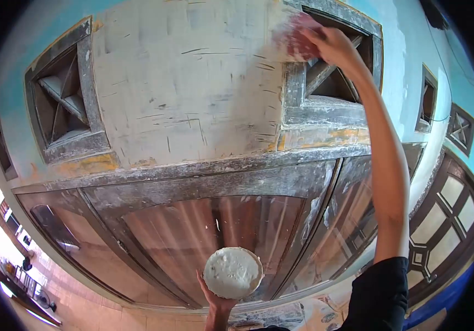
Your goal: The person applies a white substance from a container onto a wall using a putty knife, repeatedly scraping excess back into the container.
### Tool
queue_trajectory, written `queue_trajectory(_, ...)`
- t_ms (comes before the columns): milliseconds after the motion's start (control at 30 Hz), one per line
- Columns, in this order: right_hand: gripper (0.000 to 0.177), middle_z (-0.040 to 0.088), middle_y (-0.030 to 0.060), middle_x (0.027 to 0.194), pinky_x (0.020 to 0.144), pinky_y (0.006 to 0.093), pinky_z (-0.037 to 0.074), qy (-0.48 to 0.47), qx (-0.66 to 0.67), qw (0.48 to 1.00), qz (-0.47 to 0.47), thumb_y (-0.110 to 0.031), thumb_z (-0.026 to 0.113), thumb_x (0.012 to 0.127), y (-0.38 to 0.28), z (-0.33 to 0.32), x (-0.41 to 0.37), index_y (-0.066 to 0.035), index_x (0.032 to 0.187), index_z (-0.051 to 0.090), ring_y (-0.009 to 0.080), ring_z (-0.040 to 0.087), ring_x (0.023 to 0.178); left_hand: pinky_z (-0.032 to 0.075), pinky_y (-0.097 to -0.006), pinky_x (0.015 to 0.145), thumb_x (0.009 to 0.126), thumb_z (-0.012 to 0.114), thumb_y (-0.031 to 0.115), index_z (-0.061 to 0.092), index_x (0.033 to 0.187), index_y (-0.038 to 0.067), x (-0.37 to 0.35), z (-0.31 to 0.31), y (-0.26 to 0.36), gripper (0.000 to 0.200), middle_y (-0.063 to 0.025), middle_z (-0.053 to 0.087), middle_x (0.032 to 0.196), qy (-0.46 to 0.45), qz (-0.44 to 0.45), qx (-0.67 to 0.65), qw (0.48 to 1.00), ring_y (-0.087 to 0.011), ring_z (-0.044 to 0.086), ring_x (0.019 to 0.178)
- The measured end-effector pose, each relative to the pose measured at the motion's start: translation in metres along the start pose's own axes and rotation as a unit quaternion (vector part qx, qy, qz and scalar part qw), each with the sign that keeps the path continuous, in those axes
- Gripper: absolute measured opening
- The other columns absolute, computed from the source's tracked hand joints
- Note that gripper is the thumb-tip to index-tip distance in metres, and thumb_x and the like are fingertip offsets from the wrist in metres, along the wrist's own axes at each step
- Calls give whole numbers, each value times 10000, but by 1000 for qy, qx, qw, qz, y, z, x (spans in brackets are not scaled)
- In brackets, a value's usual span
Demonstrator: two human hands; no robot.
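High at the upper right, my right hand [333,47] grips a reddish flat scraper [303,39] smeared with white, against the wall beside a wooden vent frame. Its fingers are wrapped on the scraper's right edge. Low in the middle, my left hand [219,300] holds up a round container of white paste [233,273] from below and its left side. The pale wall patch [182,83] shows dark scratches and streaks, some of them under the scraper's side.
Wooden vent openings with crossed slats sit at the left [66,99] and right [322,116]. Below runs a wide wooden window frame [220,185] with reflecting glass. A panelled door [444,220] stands at the far right. Tiled floor [93,309] shows at the lower left.
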State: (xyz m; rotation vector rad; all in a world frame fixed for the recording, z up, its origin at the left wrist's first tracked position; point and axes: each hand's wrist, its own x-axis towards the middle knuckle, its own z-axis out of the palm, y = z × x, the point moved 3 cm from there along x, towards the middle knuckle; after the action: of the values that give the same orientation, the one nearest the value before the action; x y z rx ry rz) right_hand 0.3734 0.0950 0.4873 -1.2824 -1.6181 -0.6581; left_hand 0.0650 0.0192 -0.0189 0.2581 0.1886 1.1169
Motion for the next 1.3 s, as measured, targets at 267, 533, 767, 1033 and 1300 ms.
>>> queue_trajectory(267, 387, 359, -57, 520, 388, 221, 223, 18, 79, 997, -16, -418, 547, 913, -53, -12, 3, -36, 924, 607, 38, 284, 423, 330, -582, 999, 794, 395, 716, 440, 1326, 187, 0, 3, 3, 751, -87, 427, 1367, -6, 4, -1, 1000, -360, 412, 1227)
queue_trajectory(533, 414, 474, 0, 489, 393, 226, 325, 15, -6, 997, 72, -419, 563, 900, 12, -37, -3, -63, 1096, 640, 63, 397, 397, 305, -583, 1018, 797, 407, 706, 424, 1339, 180, 1, -5, 1, 755, -87, 410, 1382, -4, 1, 4, 1000, -358, 396, 1240)
queue_trajectory(767, 279, 597, 26, 683, 537, 316, 415, 0, 73, 997, -17, -260, 621, 880, -59, -10, 41, -25, 1026, 652, 138, 484, 570, 288, -618, 1011, 781, 413, 722, 411, 1343, 169, 10, -7, -5, 789, -111, 368, 1405, -36, -3, -13, 999, -384, 371, 1249)
queue_trajectory(1033, 424, 401, -60, 543, 411, 220, 222, -13, 48, 996, 74, -436, 546, 904, 10, -41, 30, -71, 1108, 615, 42, 316, 454, 335, -557, 982, 799, 362, 726, 441, 1325, 188, 11, -11, -1, 757, -64, 436, 1360, -5, -4, 6, 1000, -336, 420, 1214)
queue_trajectory(1300, 408, 385, -54, 525, 412, 227, 245, 24, 7, 1000, -10, -431, 555, 901, -17, -2, 46, -84, 1108, 609, 60, 311, 435, 319, -585, 1000, 802, 374, 715, 423, 1337, 181, 7, 6, -2, 757, -82, 402, 1386, -9, 24, 50, 998, -359, 391, 1241)
